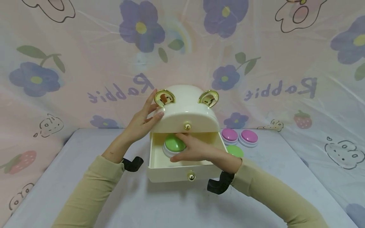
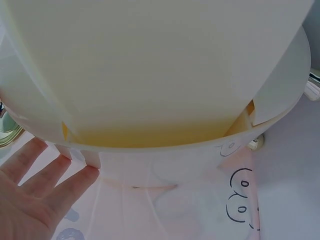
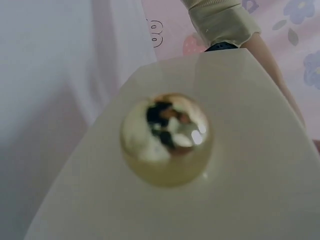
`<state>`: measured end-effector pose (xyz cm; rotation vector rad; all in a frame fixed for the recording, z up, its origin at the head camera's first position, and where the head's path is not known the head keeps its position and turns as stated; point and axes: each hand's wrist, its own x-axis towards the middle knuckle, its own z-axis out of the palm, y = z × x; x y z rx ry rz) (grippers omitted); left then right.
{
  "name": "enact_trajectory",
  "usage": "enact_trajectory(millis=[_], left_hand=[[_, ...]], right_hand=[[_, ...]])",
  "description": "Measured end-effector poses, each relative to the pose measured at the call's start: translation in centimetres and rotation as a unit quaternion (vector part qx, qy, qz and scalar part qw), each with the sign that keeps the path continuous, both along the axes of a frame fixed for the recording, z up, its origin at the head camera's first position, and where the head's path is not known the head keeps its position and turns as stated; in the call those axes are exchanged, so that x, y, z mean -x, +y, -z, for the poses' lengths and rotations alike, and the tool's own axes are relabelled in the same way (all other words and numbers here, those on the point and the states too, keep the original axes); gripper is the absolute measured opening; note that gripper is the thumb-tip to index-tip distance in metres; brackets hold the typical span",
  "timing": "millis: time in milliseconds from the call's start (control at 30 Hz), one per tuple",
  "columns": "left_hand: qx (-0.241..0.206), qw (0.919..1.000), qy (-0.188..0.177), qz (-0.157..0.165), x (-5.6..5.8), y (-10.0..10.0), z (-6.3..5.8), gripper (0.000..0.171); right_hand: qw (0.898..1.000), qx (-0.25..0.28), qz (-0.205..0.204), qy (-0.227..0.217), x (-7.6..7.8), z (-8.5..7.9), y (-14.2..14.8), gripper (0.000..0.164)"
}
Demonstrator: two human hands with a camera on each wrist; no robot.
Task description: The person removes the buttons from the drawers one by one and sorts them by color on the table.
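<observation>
A cream storage box (image 1: pixel 186 110) with two gold-rimmed ears stands on the table, its lower drawer (image 1: pixel 168 174) pulled out. Inside the drawer sits a green push button (image 1: pixel 174 143) with a white base. My right hand (image 1: pixel 196 148) reaches in and grips that button at its side, thumb toward the front. My left hand (image 1: pixel 142 122) rests against the box's left side by the ear, fingers extended. In the left wrist view, the left-hand fingers (image 2: pixel 70 187) touch the box's cream wall. The drawer's gold knob (image 3: pixel 167 140) fills the middle of the right wrist view.
Right of the box lie two pink push buttons, a nearer one (image 1: pixel 229 135) and an outer one (image 1: pixel 248 137). Another green button (image 1: pixel 235 151) is partly hidden behind the right forearm. A patterned cloth (image 1: pixel 99 57) hangs behind the white table (image 1: pixel 128 202).
</observation>
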<state>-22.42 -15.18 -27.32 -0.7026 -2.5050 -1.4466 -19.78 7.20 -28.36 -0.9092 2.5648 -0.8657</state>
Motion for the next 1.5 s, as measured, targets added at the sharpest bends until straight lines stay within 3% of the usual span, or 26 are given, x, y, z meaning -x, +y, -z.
enact_trajectory(millis=[200,467,700,1067,1500], left_hand=[[0.003,1.0,-0.001,-0.001,0.0,0.0,0.1,0.073],[0.004,1.0,0.0,-0.004,0.1,0.1,0.0,0.073],[0.007,1.0,-0.003,-0.004,0.0,0.0,-0.2,0.073],[0.003,1.0,-0.002,-0.005,0.1,0.1,-0.1,0.072],[0.009,0.9998,-0.009,-0.013,0.0,0.0,0.1,0.073]], right_hand=[[1.0,0.009,-0.007,-0.009,-0.1,-0.1,0.0,0.09],[0.998,-0.048,0.04,0.021,-0.5,0.0,0.1,0.093],[0.995,-0.077,0.053,0.041,-0.6,0.1,0.2,0.08],[0.998,-0.049,-0.007,0.031,-0.5,-0.1,0.5,0.054],[0.999,0.004,0.044,0.016,-1.2,-1.6,3.4,0.063]])
